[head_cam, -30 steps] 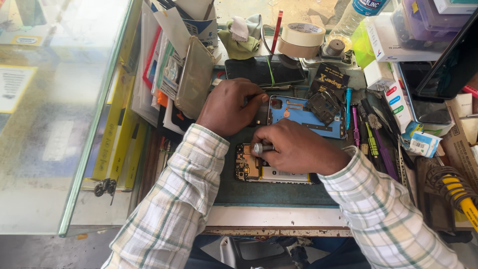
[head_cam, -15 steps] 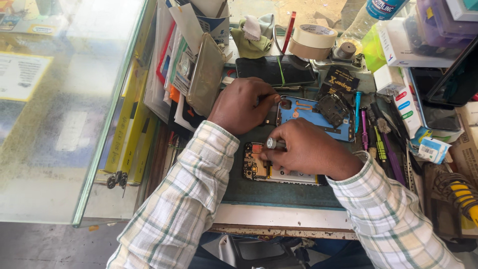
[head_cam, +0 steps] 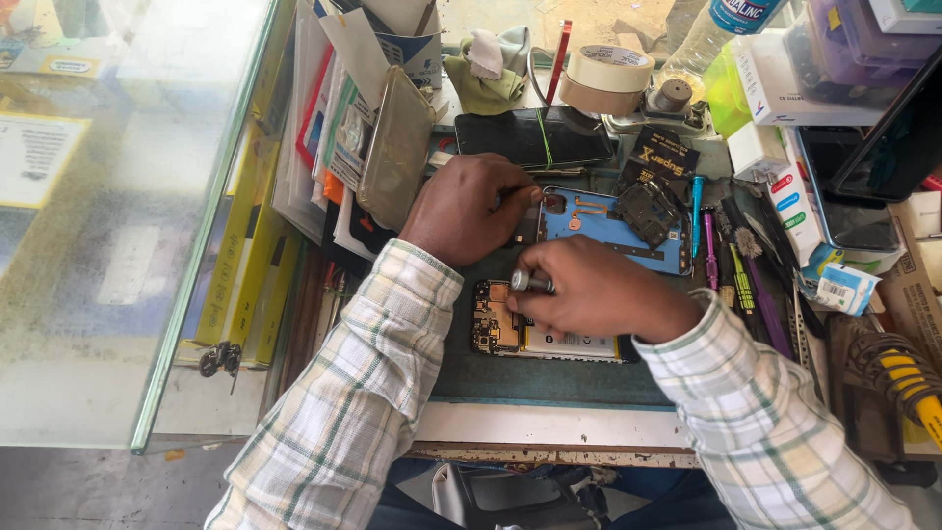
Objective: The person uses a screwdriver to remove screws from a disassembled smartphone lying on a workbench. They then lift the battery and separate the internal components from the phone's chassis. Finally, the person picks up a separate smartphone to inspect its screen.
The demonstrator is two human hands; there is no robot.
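A slim screwdriver (head_cam: 531, 282) is pinched in the right hand (head_cam: 599, 292) over an opened phone (head_cam: 545, 336) lying flat on the surface (head_cam: 549, 378). The left hand (head_cam: 461, 206) is closed on the blue frame (head_cam: 603, 221). The phone's board is judged light, stiff and fragile; it is best held by its edges.

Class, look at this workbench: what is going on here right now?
A person in a checked shirt works on an opened phone lying on a green mat. The right hand grips a small metal-handled tool, likely a screwdriver, over the phone's exposed board. The left hand rests at the edge of a blue phone frame just behind. Tape rolls, a dark phone and loose tools crowd the bench.
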